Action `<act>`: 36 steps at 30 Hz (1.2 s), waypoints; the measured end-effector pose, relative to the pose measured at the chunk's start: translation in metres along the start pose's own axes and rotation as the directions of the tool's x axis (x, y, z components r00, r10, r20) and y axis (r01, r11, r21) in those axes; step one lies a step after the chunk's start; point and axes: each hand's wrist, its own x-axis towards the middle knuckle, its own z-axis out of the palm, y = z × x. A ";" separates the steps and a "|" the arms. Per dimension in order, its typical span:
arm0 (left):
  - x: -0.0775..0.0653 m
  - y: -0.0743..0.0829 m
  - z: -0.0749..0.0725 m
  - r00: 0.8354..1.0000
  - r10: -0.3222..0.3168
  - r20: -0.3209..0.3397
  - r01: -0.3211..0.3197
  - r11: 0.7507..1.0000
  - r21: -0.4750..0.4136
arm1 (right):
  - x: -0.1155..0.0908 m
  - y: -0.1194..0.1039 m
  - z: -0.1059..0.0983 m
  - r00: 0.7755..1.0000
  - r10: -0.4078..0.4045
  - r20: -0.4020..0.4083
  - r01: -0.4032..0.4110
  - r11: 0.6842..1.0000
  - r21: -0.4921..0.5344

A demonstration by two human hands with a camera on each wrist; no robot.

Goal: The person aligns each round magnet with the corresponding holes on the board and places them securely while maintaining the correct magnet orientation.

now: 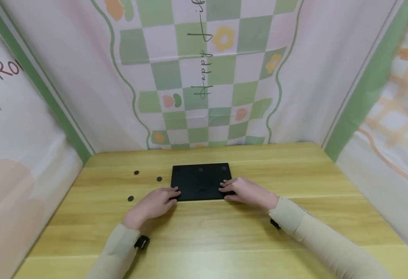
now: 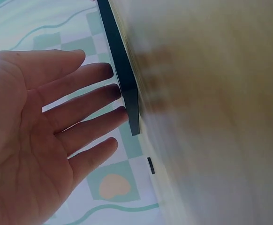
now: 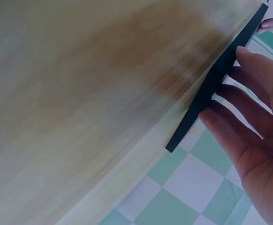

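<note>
A flat black rectangular board [image 1: 200, 180] lies on the wooden table, with faint round dark spots along its far edge and a small mark near its front. My left hand [image 1: 157, 202] rests its fingertips on the board's front left corner; in the left wrist view its fingers [image 2: 87, 104] are extended and spread, the tips at the board's edge [image 2: 122, 70]. My right hand [image 1: 247, 192] touches the front right corner, its fingers lying over the top. In the right wrist view, the right thumb [image 3: 254, 61] and fingertips meet the board's side [image 3: 211, 84].
Left of the board lie three small dark discs: one farthest back [image 1: 136, 172], one close to the board [image 1: 159, 179] and one near the left hand [image 1: 130, 198]. Patterned cloth [image 1: 221, 77] hangs behind the table [image 1: 204, 236] and along both sides.
</note>
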 end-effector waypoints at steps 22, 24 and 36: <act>-0.011 -0.037 -0.010 0.990 0.031 -0.138 -0.047 0.993 -0.112 | 0.002 0.002 0.001 1.000 0.011 -0.005 -0.011 1.000 -0.008; -0.013 -0.040 -0.011 0.989 0.020 -0.143 -0.038 0.991 -0.126 | 0.002 0.002 0.001 1.000 0.014 -0.003 -0.014 1.000 -0.007; -0.023 -0.062 -0.017 0.986 -0.051 -0.156 0.019 0.979 -0.203 | 0.001 0.000 -0.001 1.000 0.008 -0.006 -0.008 1.000 -0.002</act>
